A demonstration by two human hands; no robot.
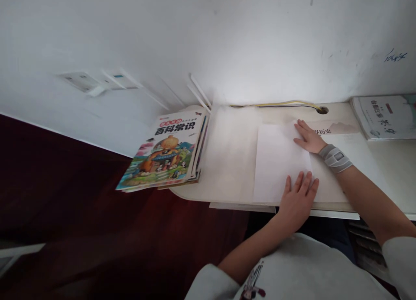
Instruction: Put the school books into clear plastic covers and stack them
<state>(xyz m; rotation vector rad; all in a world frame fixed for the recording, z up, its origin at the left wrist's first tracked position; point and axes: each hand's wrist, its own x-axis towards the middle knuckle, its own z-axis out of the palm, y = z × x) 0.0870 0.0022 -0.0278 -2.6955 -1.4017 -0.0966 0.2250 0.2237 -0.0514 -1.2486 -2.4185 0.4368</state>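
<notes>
A blank white sheet of paper (279,161) lies flat on the white desk (227,161). My left hand (297,200) rests on its near right part, fingers spread and pointing away from me. Higher up, my right hand (310,137) lies across the sheet's far right edge with its fingers stretched out to the left. A grey wristband (334,158) is around my right wrist. Just beyond that hand, a printed cover with dark characters (338,127) shows partly; the rest of it is hidden.
A stack of colourful picture books (162,157) sits at the desk's left end, jutting over the edge. Another stack of books (383,118) stands at the far right. A yellow cable (279,103) runs along the wall into a round hole (322,111). Wall sockets (81,81) are at left.
</notes>
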